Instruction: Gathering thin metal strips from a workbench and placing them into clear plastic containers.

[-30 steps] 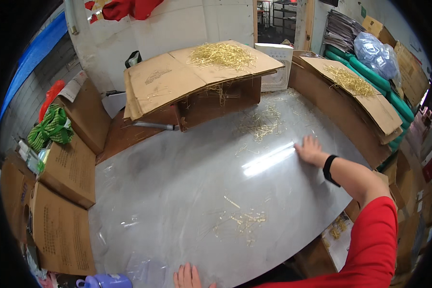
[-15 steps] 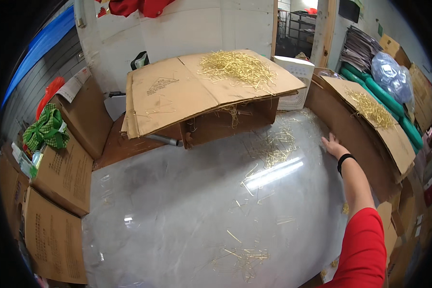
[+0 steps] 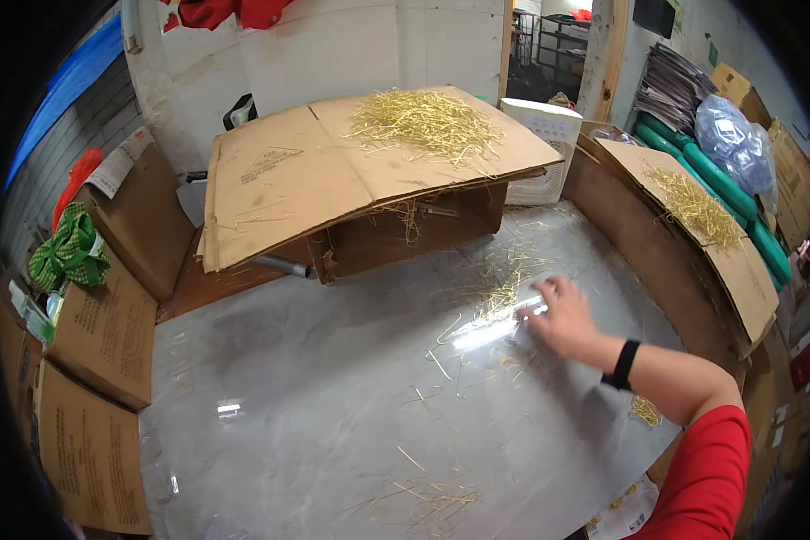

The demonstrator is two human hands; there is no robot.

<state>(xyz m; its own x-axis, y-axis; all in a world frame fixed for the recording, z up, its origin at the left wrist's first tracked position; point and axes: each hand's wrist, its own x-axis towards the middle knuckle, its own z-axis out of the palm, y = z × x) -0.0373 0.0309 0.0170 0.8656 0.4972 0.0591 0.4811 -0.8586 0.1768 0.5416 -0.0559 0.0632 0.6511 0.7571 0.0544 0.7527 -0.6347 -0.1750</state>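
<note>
My right hand (image 3: 562, 319), with a black band on its wrist, reaches in from the lower right over the grey tabletop (image 3: 333, 396). Its fingers are apart and slightly bent, and I see nothing held in them. Just left of the fingertips lies a loose scatter of thin gold wire hooks (image 3: 502, 286). More bent gold wires (image 3: 434, 504) are strewn nearer to me. A large heap of the same wires (image 3: 427, 124) rests on the flat cardboard (image 3: 279, 171) atop an open-fronted box at the back. My left hand is out of the picture.
Along the right stands a cardboard wall whose top bears another wire pile (image 3: 695, 205). Cardboard boxes (image 3: 99, 333) line the left edge. A white plastic basket (image 3: 546, 148) stands behind the table. A grey tube (image 3: 283, 265) lies beside the box under the sheet.
My right hand has come away from the right cardboard wall, moving left and toward me to the scattered hooks. The whole view has shifted slightly.
</note>
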